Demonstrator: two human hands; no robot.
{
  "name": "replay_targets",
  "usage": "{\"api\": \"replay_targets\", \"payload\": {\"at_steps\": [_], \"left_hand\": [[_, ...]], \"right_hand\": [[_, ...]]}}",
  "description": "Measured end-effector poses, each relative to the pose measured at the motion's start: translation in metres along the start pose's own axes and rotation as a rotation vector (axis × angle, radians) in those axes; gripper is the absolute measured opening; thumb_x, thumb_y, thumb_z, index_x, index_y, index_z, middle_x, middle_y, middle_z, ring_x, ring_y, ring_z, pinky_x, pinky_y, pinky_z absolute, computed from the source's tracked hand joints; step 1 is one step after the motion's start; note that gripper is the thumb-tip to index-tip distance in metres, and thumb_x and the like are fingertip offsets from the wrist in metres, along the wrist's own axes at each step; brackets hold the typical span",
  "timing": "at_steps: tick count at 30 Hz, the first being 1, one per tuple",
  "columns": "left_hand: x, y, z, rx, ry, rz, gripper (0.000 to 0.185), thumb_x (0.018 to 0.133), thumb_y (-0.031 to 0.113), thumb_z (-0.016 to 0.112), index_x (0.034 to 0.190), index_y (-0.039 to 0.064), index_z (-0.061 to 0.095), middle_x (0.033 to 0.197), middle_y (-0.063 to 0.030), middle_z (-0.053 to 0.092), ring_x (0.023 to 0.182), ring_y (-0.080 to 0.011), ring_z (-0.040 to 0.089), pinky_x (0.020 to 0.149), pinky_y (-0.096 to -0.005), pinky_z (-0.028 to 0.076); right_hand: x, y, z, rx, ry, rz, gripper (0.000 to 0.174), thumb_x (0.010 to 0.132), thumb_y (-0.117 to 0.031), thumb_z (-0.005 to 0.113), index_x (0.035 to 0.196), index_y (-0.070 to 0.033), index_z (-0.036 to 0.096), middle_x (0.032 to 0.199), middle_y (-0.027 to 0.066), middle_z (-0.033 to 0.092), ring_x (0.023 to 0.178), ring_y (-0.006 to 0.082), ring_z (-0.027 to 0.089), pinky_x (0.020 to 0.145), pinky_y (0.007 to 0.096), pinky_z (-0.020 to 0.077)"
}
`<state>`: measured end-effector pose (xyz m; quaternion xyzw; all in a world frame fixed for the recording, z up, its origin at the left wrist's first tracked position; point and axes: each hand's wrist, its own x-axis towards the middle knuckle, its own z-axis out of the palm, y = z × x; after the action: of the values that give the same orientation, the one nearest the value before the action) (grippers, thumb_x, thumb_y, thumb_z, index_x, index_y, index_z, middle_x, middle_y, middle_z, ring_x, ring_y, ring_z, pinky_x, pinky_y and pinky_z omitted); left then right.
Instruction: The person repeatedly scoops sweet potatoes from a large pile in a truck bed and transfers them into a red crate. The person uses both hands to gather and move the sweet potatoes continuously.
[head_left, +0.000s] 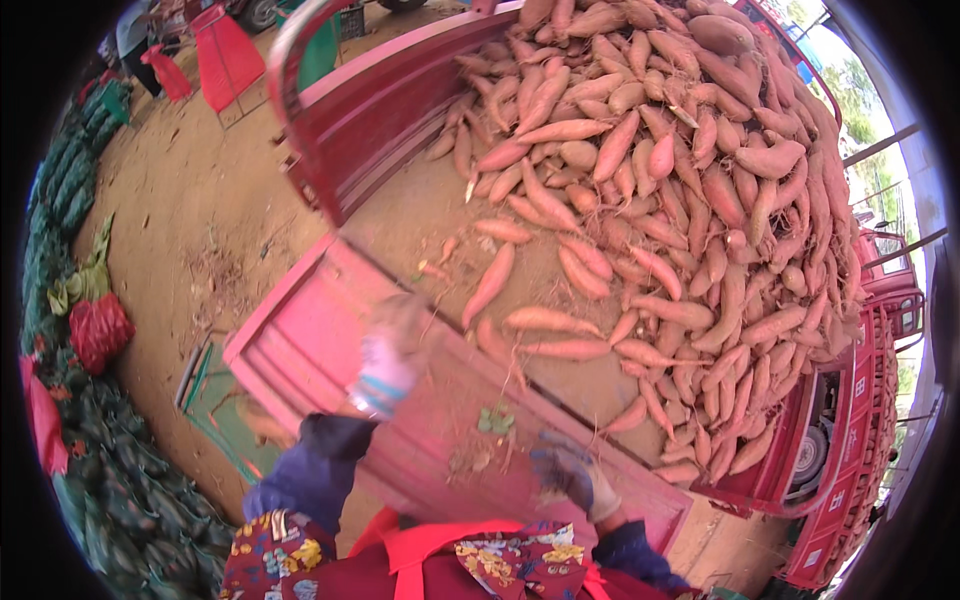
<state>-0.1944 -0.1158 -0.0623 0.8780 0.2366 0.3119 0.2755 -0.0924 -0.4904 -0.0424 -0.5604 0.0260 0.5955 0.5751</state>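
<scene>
A large heap of sweet potatoes lies on the bed of a red cargo vehicle. My left hand, in a pale glove with blue bands, is over the lowered red tailgate; it is blurred, and whether it holds anything I cannot tell. Near the right part of the tailgate is my right hand, in a grey and white glove, its fingers low over the metal, with no sweet potato visible in it. Several loose sweet potatoes lie between the tailgate and the heap. Dry scraps and a green leaf lie on the tailgate.
Below the tailgate's left end stands a green mesh bag on a metal frame. Filled dark green net bags line the left side. A red bag lies beside them. Red bags on frames and a person are farther back.
</scene>
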Motion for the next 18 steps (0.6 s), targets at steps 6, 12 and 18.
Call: {"api": "replay_targets", "payload": {"at_steps": [6, 12, 18], "left_hand": [[0.199, -0.009, 0.158, 0.302, -0.214, 0.441, 0.059, 0.079, 0.033, 0.078, 0.130, 0.008, 0.061, 0.136, -0.0195, 0.058, 0.138, -0.0402, 0.044, 0.116, -0.0544, 0.031], [0.182, 0.015, 0.244, 0.355, -0.452, 0.469, 0.044, 0.084, 0.033, 0.072, 0.117, 0.007, 0.063, 0.113, -0.0162, 0.065, 0.110, -0.0351, 0.059, 0.103, -0.0526, 0.040], [0.080, 0.030, 0.200, 0.084, -0.639, 0.358, 0.057, 0.089, 0.044, 0.065, 0.130, 0.004, 0.059, 0.115, -0.0188, 0.064, 0.112, -0.0376, 0.058, 0.101, -0.0537, 0.040]], "right_hand": [[0.027, 0.041, -0.007, 0.257, -0.063, -0.045, 0.060, 0.100, -0.030, 0.060, 0.152, -0.005, 0.043, 0.133, 0.0104, 0.064, 0.110, 0.0175, 0.065, 0.091, 0.0311, 0.0527], [0.039, -0.013, -0.032, 0.097, 0.108, -0.006, 0.048, 0.102, -0.018, 0.061, 0.147, -0.003, 0.051, 0.133, 0.0089, 0.063, 0.119, 0.0204, 0.061, 0.100, 0.0354, 0.0503], [0.158, -0.157, -0.093, -1.558, 0.394, -1.321, 0.043, 0.091, -0.017, 0.071, 0.132, -0.008, 0.062, 0.129, 0.0180, 0.063, 0.119, 0.0368, 0.060, 0.101, 0.0451, 0.0491]]}}
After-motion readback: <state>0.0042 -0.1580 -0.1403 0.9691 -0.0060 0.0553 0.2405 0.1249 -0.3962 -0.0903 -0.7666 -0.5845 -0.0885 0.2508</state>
